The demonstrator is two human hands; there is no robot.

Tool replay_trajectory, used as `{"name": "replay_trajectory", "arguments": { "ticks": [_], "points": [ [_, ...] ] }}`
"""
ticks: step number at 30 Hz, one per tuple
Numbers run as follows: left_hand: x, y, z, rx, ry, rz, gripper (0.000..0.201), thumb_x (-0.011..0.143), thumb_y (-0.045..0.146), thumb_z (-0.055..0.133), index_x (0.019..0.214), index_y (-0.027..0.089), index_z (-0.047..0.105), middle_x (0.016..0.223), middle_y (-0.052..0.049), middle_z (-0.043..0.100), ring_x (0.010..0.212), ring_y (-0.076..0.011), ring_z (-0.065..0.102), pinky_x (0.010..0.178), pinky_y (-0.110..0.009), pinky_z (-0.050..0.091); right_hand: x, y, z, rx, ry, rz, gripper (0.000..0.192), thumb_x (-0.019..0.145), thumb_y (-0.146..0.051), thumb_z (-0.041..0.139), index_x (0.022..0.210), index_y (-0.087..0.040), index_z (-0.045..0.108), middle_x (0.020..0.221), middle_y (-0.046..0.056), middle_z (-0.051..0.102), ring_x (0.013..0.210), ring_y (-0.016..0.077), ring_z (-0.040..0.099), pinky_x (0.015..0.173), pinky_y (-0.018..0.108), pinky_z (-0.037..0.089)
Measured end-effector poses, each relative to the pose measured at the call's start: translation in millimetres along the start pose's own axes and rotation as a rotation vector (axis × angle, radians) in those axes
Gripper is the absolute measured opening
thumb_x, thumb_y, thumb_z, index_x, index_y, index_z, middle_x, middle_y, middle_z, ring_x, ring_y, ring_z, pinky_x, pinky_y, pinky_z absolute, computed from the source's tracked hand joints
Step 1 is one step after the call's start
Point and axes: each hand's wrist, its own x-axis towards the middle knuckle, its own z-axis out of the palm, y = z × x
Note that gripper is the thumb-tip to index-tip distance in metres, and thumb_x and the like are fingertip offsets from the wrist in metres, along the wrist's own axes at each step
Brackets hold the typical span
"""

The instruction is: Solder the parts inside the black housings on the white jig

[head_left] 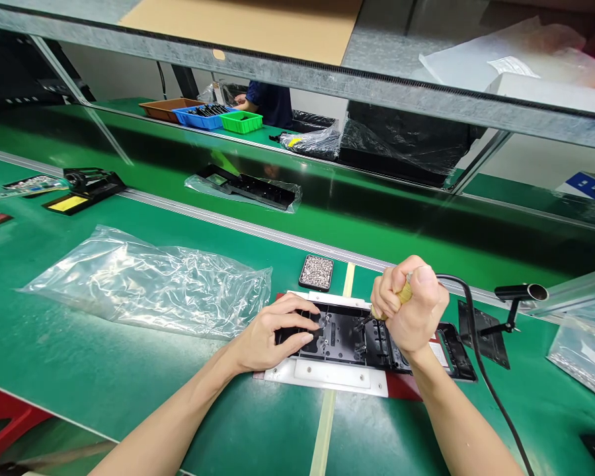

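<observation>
**Right fist clenched on iron, left hand pressing panel**

Clenched around a yellow-handled soldering iron, the right hand holds the tip down on the black panel. A black cord runs from the fist toward the near right edge. Left hand grasps nothing; its fingers lie spread and flat on the panel's left end, pinning it.

Panel sits in a white fixture on the green bench, near centre, across a pale tape strip.

Surroundings:
- Small tray of tiny parts, just beyond the fixture.
- Crumpled clear bag to the left, close to the left hand.
- Iron stand on a black plate, right of the panel, beside the cord.
- Second bag at the right edge.
- Bagged black part on the far belt.
- Coloured bins and another person at the far side.
- Metal shelf rail crosses the far view, partly hiding that person.
</observation>
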Motion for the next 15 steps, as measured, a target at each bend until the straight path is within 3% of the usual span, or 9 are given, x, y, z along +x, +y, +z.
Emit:
{"name": "replay_trajectory", "arguments": {
  "ticks": [15],
  "points": [
    [0.2,0.0,-0.6,-0.041,-0.016,-0.013,0.019,0.104,0.023,0.067,0.119,0.023,0.079,0.129,-0.011,0.070,0.121,-0.0273,0.063,0.104,-0.047,0.051,-0.9,0.0,-1.2,0.002,-0.009,-0.003,0.045,0.102,-0.049,0.060,0.069,-0.022,0.046,0.047,-0.008,0.031,0.038,0.0079,0.026,0.032,0.018,0.028]
  ]
}}
